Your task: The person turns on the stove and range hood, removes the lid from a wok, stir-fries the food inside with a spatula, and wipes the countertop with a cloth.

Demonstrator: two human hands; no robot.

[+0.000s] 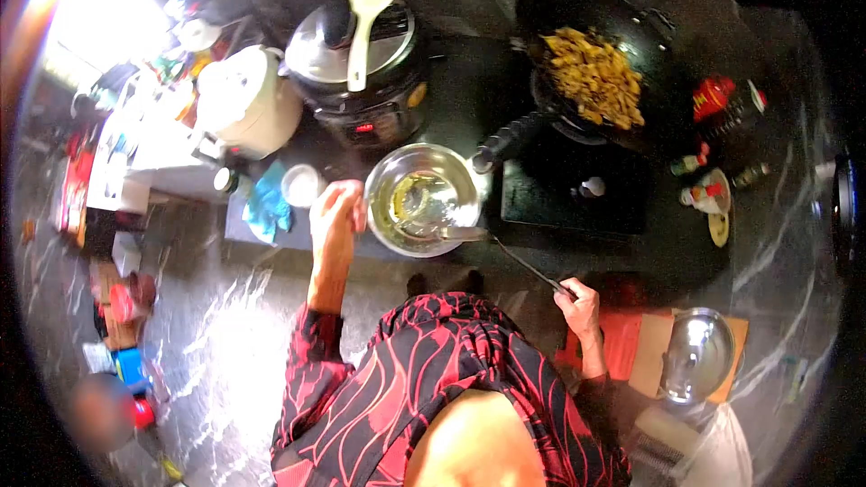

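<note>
A shiny metal bowl (380,233) with pale liquid in it sits at the front edge of the counter. At its left rim is my left hand (338,207), fingers curled closed against the bowl. My right hand (579,304) is closed round the dark handle of a long-handled metal utensil (528,269). The utensil's metal head lies inside the front right of the bowl; its exact shape is unclear. Behind the bowl stands a multi-cooker (365,117) with a white rice paddle (365,22) resting on its lid.
A black wok (645,45) with browned food (595,77) is at the back right, its handle pointing toward the bowl. Left of the cooker are a white container (248,104), a blue bag (268,203) and a small white cup (302,187). Seasoning bottles (708,189) stand at right.
</note>
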